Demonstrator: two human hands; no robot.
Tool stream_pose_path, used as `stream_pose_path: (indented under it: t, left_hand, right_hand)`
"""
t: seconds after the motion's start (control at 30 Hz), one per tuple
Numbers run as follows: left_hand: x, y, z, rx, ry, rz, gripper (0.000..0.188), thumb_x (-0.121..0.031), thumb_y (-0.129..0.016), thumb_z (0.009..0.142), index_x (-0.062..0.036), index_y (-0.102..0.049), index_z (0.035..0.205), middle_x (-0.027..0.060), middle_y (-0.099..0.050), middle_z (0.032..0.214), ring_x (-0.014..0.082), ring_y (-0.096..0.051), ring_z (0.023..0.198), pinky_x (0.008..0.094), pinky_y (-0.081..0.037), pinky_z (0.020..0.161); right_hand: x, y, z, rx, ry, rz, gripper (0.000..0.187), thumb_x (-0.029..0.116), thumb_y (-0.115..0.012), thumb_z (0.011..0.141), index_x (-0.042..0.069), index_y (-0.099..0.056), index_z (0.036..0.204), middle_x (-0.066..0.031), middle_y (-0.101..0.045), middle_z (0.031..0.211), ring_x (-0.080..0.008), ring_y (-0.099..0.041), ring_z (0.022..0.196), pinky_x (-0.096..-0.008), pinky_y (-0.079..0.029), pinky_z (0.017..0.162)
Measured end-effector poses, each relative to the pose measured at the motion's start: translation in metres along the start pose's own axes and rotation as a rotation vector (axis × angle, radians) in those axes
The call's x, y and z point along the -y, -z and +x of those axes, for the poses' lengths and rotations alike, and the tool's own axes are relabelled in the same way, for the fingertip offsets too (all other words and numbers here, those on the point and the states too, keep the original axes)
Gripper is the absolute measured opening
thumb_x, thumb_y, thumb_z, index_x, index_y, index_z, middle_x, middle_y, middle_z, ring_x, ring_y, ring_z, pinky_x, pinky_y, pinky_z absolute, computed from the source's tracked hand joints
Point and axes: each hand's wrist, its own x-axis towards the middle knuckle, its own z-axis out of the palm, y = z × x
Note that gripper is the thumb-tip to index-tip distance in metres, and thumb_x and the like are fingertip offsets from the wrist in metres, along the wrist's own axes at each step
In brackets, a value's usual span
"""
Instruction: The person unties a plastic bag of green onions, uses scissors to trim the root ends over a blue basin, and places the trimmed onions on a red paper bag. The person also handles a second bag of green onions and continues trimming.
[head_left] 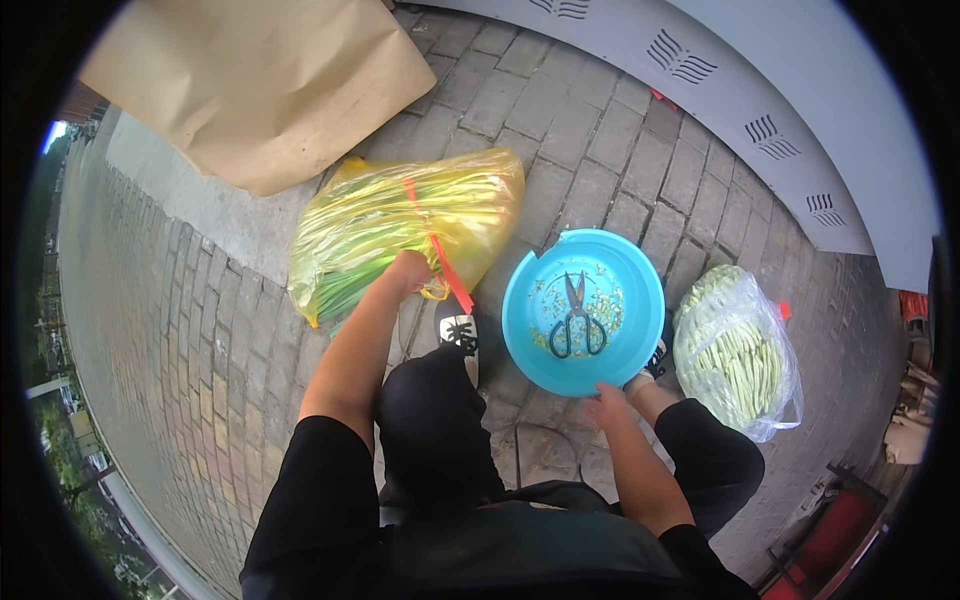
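A yellow see-through plastic bag [490, 190] lies on the paving at left of centre, full of long green-and-pale stalks bound with red tape. My left hand [410, 270] is closed at the near side of this bag beside a loose red tape end; its fingertips are partly hidden. Right of it stands a light blue basin [640, 345], with black-handled scissors [575, 318] and small green and pale cut bits lying inside. My right hand [606, 406] holds the basin's near rim. Beyond the basin, at right, a clear plastic bag [740, 350] holds many pale green bean-like pods.
Brown sheet material [270, 90] covers the ground at the upper left. A grey vented metal cabinet [770, 130] runs along the far and right side. My shoe [458, 332] stands between the yellow bag and the basin. Red and brown items [905, 400] are at the far right edge.
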Motion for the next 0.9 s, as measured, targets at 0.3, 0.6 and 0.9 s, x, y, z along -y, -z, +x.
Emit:
stream_pose_path:
  t: [0.3, 0.6, 0.9]
  left_hand:
    - [-0.107, 0.029, 0.074, 0.029, -0.232, -0.548, 0.036, 0.005, -0.047, 0.076, 0.0017, -0.054, 0.111, 0.0108, -0.059, 0.102, 0.0213, -0.058, 0.091, 0.0356, -0.049, 0.080]
    - [-0.138, 0.022, 0.005, 0.225, -0.159, -0.351, 0.045, 0.003, -0.048, 0.078, -0.0025, -0.050, 0.123, 0.0124, -0.059, 0.112, 0.0237, -0.061, 0.093, 0.0342, -0.050, 0.081]
    - [-0.054, 0.040, 0.009, -0.086, -0.391, 0.658, 0.025, 0.002, -0.049, 0.074, -0.0048, -0.069, 0.087, 0.0158, -0.066, 0.084, 0.0295, -0.063, 0.084, 0.0353, -0.049, 0.079]
  right_hand:
    - [0.087, -0.048, -0.039, 0.354, -0.236, -0.376, 0.032, 0.024, -0.052, 0.089, 0.005, -0.052, 0.114, -0.0102, -0.062, 0.098, -0.0261, -0.062, 0.084, -0.0396, -0.049, 0.074]
    - [0.120, -0.307, -0.096, 0.678, 1.498, -1.427, 0.033, 0.006, -0.051, 0.079, 0.008, -0.051, 0.112, -0.0094, -0.056, 0.116, -0.0324, -0.059, 0.093, -0.0427, -0.048, 0.078]
    - [0.187, -0.342, -0.061, 0.083, 0.965, -2.214, 0.045, 0.013, -0.053, 0.081, 0.007, -0.045, 0.125, -0.0187, -0.061, 0.107, -0.0320, -0.060, 0.099, -0.0421, -0.047, 0.082]
